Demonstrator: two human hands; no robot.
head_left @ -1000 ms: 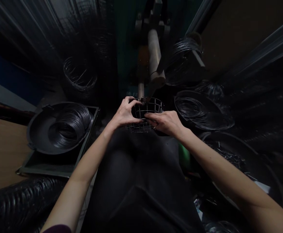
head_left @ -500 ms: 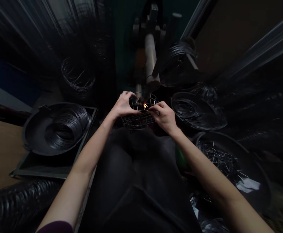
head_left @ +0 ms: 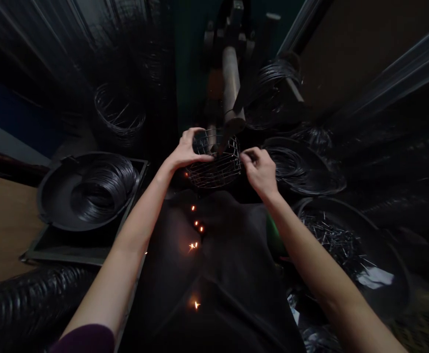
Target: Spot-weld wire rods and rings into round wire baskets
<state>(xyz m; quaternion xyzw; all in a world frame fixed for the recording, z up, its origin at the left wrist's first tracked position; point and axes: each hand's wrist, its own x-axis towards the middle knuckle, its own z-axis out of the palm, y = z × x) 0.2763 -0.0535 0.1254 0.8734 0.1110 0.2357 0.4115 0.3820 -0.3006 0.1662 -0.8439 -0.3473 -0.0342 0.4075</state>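
Note:
My left hand grips the left rim of a round wire-mesh basket, which is tilted up under a metal welding electrode. The electrode's lower end reaches into the basket's upper part. My right hand is just right of the basket and apart from it, with its fingers curled together. Nothing shows between those fingers. Several orange sparks lie on the dark apron over my lap.
A black pan with a coil of dark wire stands on a tray at left, beside a wooden surface. Another wire coil lies right of the basket. A large pan of cut wire pieces sits lower right.
My right hand has let go of the basket and moved right. The basket has tilted and risen toward the electrode. The spark at the basket has gone, and sparks now show on the apron.

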